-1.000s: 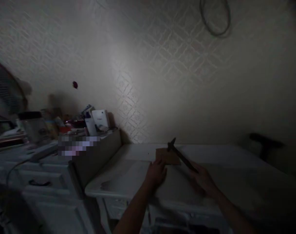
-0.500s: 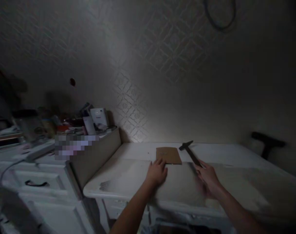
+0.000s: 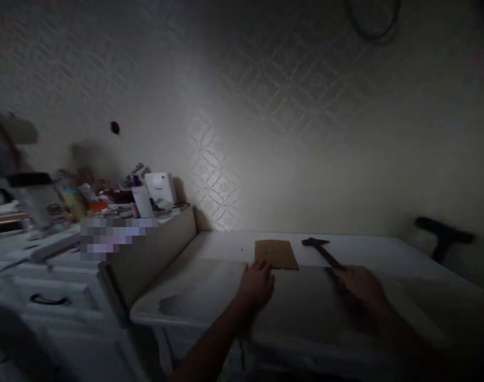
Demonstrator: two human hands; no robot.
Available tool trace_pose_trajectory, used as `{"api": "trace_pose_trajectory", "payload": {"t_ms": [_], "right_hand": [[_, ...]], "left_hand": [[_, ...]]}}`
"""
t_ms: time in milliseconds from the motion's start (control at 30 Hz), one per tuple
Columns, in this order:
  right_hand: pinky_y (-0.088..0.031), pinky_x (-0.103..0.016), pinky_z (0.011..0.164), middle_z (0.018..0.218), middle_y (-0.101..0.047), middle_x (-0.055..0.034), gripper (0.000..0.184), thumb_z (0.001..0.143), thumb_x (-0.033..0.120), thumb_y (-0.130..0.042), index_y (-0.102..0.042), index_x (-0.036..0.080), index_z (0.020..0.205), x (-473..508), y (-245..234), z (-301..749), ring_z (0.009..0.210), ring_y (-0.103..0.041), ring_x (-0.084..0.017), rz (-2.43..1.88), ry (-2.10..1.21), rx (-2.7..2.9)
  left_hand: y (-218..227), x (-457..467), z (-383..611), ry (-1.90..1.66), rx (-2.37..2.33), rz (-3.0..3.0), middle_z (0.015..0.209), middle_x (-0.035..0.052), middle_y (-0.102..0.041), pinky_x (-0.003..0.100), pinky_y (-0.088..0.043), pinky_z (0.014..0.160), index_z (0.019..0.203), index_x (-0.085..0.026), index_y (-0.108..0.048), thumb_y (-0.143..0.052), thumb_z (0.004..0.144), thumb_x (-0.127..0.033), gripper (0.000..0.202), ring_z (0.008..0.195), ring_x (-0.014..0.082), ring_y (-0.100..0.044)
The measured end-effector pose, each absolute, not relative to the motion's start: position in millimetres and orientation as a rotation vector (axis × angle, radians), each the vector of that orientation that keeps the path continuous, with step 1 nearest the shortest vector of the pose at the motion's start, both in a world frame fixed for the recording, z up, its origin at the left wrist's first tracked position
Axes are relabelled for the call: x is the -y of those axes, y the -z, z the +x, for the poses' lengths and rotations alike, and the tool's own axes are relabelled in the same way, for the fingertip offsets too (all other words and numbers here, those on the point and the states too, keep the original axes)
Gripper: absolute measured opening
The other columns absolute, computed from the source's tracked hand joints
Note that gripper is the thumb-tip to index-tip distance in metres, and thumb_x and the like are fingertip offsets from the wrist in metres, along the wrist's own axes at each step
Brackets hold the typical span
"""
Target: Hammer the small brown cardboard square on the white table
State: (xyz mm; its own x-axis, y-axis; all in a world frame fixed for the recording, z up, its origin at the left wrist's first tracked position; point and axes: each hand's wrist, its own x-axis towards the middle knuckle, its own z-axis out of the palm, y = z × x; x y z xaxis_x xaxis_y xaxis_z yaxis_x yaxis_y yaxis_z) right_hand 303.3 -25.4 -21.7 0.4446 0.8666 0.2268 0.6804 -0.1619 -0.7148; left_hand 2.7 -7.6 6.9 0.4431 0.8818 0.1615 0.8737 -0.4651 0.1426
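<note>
"Brown cardboard (image 3: 282, 254), head view: where laid?"
"Flat on the surface (image 3: 214, 278), near edge met by the left hand (image 3: 257, 285), its grip loosely spread; judged light, bendable, best pinned there."
"Hammer (image 3: 325, 252)?"
"Right of it, enclosed by the right hand's (image 3: 361, 286) grip; presumably head-heavy, rigid, best held low."

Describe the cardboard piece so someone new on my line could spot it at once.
Find the white table against the patterned wall, right of the drawer cabinet. Toward the table's back, left of the hammer, the cardboard piece lies flat. It carries tiny bits or marks, and its four-sided shape and brown colour set it apart from the dark, long-handled hammer.
</note>
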Motion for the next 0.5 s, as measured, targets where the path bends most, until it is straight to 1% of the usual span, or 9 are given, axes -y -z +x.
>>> {"api": "trace_pose_trajectory", "payload": {"t_ms": [100,200,267,300,367,433,500], "right_hand": [[-0.048,-0.038,0.061,0.081,-0.074,-0.0165,0.029,0.078,0.037,-0.057,-0.078,0.018,0.087,29.6,13.0,306.4,0.075,-0.070,-0.033,-2.180,-0.111,1.506],[-0.051,-0.042,0.068,0.093,-0.072,-0.0213,0.031,0.083,0.028,-0.052,-0.078,0.015,0.091,31.2,5.9,293.2,0.088,-0.069,-0.036,-2.230,0.141,1.684],[-0.051,-0.044,0.078,0.102,-0.070,-0.0220,0.036,0.085,0.022,-0.047,-0.074,0.012,0.107,26.3,3.6,276.7,0.096,-0.067,-0.036,-2.126,0.363,1.744],[-0.051,-0.045,0.083,0.108,-0.069,-0.0219,0.040,0.086,0.021,-0.046,-0.070,0.011,0.116,21.7,3.5,266.8,0.100,-0.066,-0.035,-2.039,0.426,1.761],[-0.049,-0.044,0.094,0.122,-0.065,-0.0199,0.044,0.089,0.021,-0.043,-0.064,0.010,0.126,8.8,6.4,245.5,0.111,-0.062,-0.032,-1.820,0.435,1.827],[-0.044,-0.041,0.105,0.133,-0.060,-0.0178,0.046,0.092,0.024,-0.042,-0.060,0.010,0.132,-5.3,13.5,225.6,0.123,-0.056,-0.028,-1.581,0.337,1.927],[-0.044,-0.041,0.106,0.135,-0.060,-0.0176,0.047,0.092,0.025,-0.043,-0.058,0.010,0.134,-16.3,23.3,210.9,0.125,-0.056,-0.027,-1.486,0.210,1.982]], "left_hand": [[-5.9,7.3,2.5,-0.334,-1.608,2.633,0.152,0.0105,-0.042,0.055,-0.026,0.115,0.144,-0.021,-0.044,-0.032,0.098,-0.038,0.051,0.140,0.0272,-0.037],[-5.8,7.3,2.4,-0.340,-1.613,2.607,0.153,0.0099,-0.042,0.055,-0.026,0.116,0.144,-0.022,-0.044,-0.033,0.098,-0.038,0.051,0.140,0.0271,-0.037],[-7.0,7.8,2.8,-0.347,-1.620,2.593,0.153,0.0095,-0.042,0.055,-0.026,0.116,0.144,-0.022,-0.045,-0.033,0.098,-0.038,0.050,0.140,0.0266,-0.037],[-8.0,8.3,3.1,-0.350,-1.626,2.587,0.152,0.0093,-0.042,0.054,-0.026,0.116,0.144,-0.022,-0.045,-0.033,0.098,-0.037,0.049,0.140,0.0263,-0.038],[-10.3,9.4,3.6,-0.352,-1.634,2.580,0.151,0.0087,-0.044,0.053,-0.026,0.116,0.142,-0.023,-0.048,-0.033,0.098,-0.037,0.048,0.138,0.0257,-0.041],[-12.4,10.6,3.7,-0.350,-1.645,2.571,0.149,0.0085,-0.047,0.053,-0.027,0.116,0.139,-0.023,-0.051,-0.034,0.098,-0.036,0.046,0.136,0.0258,-0.044],[-13.7,10.8,2.8,-0.368,-1.651,2.558,0.147,0.0071,-0.050,0.051,-0.029,0.115,0.137,-0.024,-0.053,-0.036,0.098,-0.035,0.044,0.134,0.0255,-0.047]]}}
